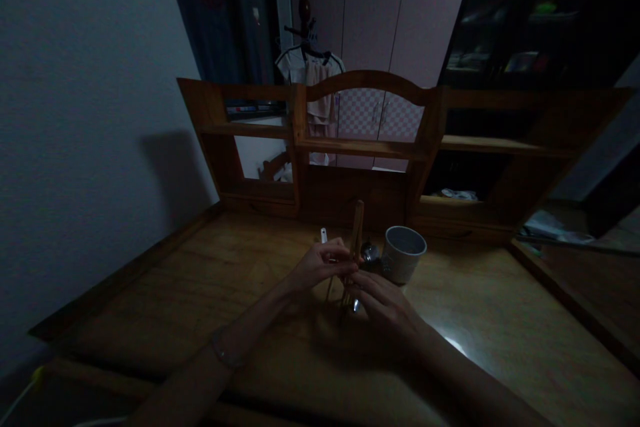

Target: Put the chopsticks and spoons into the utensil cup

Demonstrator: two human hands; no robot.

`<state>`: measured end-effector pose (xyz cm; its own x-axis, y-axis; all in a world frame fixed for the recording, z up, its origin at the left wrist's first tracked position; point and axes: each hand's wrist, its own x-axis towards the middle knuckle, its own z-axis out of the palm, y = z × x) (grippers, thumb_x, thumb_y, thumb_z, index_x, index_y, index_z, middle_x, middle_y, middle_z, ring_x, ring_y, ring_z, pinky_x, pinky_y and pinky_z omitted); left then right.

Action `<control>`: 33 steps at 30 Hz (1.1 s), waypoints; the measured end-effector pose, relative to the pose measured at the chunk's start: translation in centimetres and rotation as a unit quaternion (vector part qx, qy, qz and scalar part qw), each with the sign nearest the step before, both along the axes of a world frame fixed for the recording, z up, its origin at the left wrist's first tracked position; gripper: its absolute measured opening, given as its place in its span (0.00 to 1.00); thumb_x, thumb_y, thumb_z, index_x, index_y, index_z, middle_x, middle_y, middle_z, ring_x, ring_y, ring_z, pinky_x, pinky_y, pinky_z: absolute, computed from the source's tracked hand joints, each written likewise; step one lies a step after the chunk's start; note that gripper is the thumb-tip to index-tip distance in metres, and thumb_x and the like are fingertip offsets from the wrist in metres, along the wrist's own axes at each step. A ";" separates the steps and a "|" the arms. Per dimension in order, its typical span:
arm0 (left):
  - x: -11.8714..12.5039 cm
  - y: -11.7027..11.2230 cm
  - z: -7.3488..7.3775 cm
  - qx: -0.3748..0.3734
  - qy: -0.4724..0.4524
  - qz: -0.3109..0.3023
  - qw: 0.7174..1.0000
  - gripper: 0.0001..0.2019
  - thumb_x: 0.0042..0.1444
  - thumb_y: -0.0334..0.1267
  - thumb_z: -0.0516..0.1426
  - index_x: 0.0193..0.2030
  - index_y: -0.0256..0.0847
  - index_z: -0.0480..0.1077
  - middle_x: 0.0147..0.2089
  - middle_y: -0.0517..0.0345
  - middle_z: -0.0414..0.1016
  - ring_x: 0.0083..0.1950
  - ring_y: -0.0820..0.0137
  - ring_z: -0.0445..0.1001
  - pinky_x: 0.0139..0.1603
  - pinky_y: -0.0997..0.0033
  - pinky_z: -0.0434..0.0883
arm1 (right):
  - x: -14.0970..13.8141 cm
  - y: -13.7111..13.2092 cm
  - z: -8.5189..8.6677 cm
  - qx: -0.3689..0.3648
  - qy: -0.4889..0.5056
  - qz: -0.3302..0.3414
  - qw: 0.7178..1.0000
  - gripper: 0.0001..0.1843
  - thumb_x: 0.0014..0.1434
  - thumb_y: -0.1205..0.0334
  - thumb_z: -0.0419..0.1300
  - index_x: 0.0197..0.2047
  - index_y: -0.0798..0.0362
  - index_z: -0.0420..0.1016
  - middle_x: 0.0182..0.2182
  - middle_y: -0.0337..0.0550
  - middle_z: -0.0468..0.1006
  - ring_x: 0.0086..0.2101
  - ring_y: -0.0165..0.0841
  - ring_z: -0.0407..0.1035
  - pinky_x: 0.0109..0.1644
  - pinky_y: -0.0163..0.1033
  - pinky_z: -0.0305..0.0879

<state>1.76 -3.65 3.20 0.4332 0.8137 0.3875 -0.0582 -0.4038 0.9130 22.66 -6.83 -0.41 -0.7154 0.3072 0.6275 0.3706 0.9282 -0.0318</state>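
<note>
Over the middle of the desk, my left hand (327,262) pinches a bundle of thin wooden chopsticks (358,224), held nearly upright. My right hand (383,297) is closed around the same bundle just below, its fingers meeting those of the left. The lower ends show as thin sticks beneath my hands. Behind my left fingers a pale utensil handle (324,235) with a hole at its end sticks up. A small shiny metal piece (356,305) shows under my hands; its kind is unclear. Right of the bundle stands a grey cup-like container (404,255).
A small shiny object (370,252) sits beside the container, too dark to name. The wooden desk (240,260) has a shelf unit (360,146) along its back edge. A wall (100,114) bounds the left side. The room is dim.
</note>
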 end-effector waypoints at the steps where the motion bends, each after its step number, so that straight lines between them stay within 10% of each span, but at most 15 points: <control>1: 0.0 -0.1 0.0 -0.002 -0.001 -0.002 1.000 0.11 0.52 0.41 0.64 0.38 0.37 0.78 0.35 0.58 0.66 0.36 0.74 0.68 0.33 0.76 0.68 | -0.1 0.0 0.1 0.003 0.003 0.001 1.000 0.20 0.66 0.71 0.51 0.60 0.56 0.63 0.56 0.54 0.70 0.58 0.40 0.62 0.58 0.48 0.67; 21: -0.1 0.9 -0.6 0.025 -0.004 0.241 0.970 0.13 0.56 0.47 0.60 0.41 0.38 0.73 0.40 0.52 0.79 0.42 0.65 0.78 0.45 0.69 0.74 | -0.8 -0.2 0.8 -0.121 0.212 -0.094 0.965 0.12 0.64 0.72 0.50 0.48 0.50 0.65 0.59 0.52 0.66 0.57 0.40 0.64 0.56 0.47 0.65; 33: 0.3 1.0 -1.4 0.047 0.082 0.218 0.971 0.15 0.54 0.47 0.61 0.40 0.37 0.76 0.42 0.51 0.78 0.38 0.67 0.77 0.37 0.73 0.74 | -0.7 0.1 0.6 -0.166 0.193 -0.086 0.963 0.15 0.64 0.71 0.49 0.53 0.49 0.65 0.55 0.50 0.68 0.53 0.39 0.66 0.53 0.45 0.67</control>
